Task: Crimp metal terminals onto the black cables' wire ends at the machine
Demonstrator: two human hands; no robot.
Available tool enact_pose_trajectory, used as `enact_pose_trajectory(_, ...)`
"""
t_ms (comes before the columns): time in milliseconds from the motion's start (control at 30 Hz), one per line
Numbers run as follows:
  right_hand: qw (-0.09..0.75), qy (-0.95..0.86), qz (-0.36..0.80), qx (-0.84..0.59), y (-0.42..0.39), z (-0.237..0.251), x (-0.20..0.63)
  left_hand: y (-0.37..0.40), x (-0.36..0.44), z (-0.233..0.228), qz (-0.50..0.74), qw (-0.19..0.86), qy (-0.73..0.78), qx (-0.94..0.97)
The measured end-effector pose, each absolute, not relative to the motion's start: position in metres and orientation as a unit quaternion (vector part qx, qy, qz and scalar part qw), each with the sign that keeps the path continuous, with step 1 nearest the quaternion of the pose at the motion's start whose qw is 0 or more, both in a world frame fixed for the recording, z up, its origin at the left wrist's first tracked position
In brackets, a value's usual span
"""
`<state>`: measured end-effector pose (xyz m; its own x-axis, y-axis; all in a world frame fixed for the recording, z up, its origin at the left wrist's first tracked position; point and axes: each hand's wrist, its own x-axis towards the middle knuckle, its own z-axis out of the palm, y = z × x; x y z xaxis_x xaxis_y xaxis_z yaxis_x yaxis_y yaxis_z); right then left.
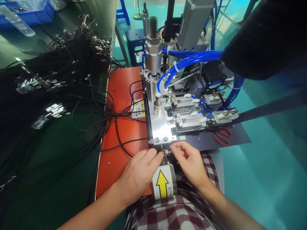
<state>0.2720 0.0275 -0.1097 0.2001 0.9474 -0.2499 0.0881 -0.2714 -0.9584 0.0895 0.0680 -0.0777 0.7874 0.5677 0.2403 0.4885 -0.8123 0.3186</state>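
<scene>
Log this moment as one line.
left hand: pinching wire end | right hand: pinching same spot | place: front edge of machine | nearby: scissors

The machine's base plate (161,129) is bare metal with a brushed, pale sheen, and the cylinder (153,54) above it is polished steel. Blue hoses (192,59) look like glossy, smooth plastic. The orange mat (122,95) is matt, rubbery and flat. Black cables (59,70) have dull plastic sheathing with bright metal ends. The scissors (223,135) have shiny red plastic handles. The arrow label (163,184) is glossy printed film. The checked cloth (177,210) on the lap is soft woven fabric. The floor (263,153) is smooth, glossy teal
</scene>
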Motion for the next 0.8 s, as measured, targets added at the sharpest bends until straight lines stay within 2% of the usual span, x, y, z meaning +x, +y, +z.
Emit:
enact_pose_trajectory(133,0.432,-0.361,0.541,-0.624,0.0271,-0.1030,0.2754,0.0693,0.0905,-0.0750,0.169,0.118,0.283,0.937)
enact_pose_trajectory(267,0.426,-0.362,0.552,-0.619,0.0283,-0.1006,0.2752,0.0699,0.0910,-0.0743,0.171,0.126,0.288,0.934)
enact_pose_trajectory(467,0.394,-0.450,0.487,-0.636,0.0301,-0.1031,0.2752,0.0695,0.0888,-0.0794,0.180,0.134,0.282,0.933)
enact_pose_trajectory(633,0.404,-0.539,0.400,-0.621,0.0284,-0.1004,0.2735,0.0690,0.0871,-0.0802,0.179,0.139,0.282,0.932)
enact_pose_trajectory(800,0.396,-0.505,0.426,-0.638,0.0258,-0.1028,0.2730,0.0703,0.0874,-0.0773,0.168,0.154,0.280,0.933)
